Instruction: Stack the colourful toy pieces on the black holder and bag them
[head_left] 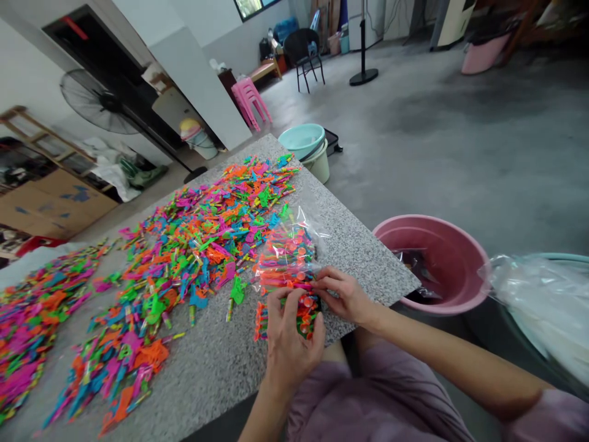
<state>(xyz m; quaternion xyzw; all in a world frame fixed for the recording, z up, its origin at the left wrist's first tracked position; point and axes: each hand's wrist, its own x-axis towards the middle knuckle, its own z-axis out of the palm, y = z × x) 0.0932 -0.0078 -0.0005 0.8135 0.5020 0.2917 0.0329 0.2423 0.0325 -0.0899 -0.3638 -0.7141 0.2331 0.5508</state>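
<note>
A clear plastic bag (285, 245) lies flat on the speckled stone table (340, 227), partly filled with rows of small bright plastic toys. More of these toys, with round orange ends (261, 322), lie in a bundle at the bag's near mouth. My left hand (292, 334) curls over that bundle, its fingers at the mouth and its thumb along the right side. The fingers of my right hand (343, 296) are pinched together at the bag's right edge, close to a pink piece. What lies under my left palm is hidden.
A big heap of small coloured plastic toys (207, 233) spreads over the table, with another pile (32, 325) at the left. Right of the table stand a pink tub (432, 227) and a tub holding clear plastic bags (547, 307). A turquoise basin (301, 140) sits beyond the far corner.
</note>
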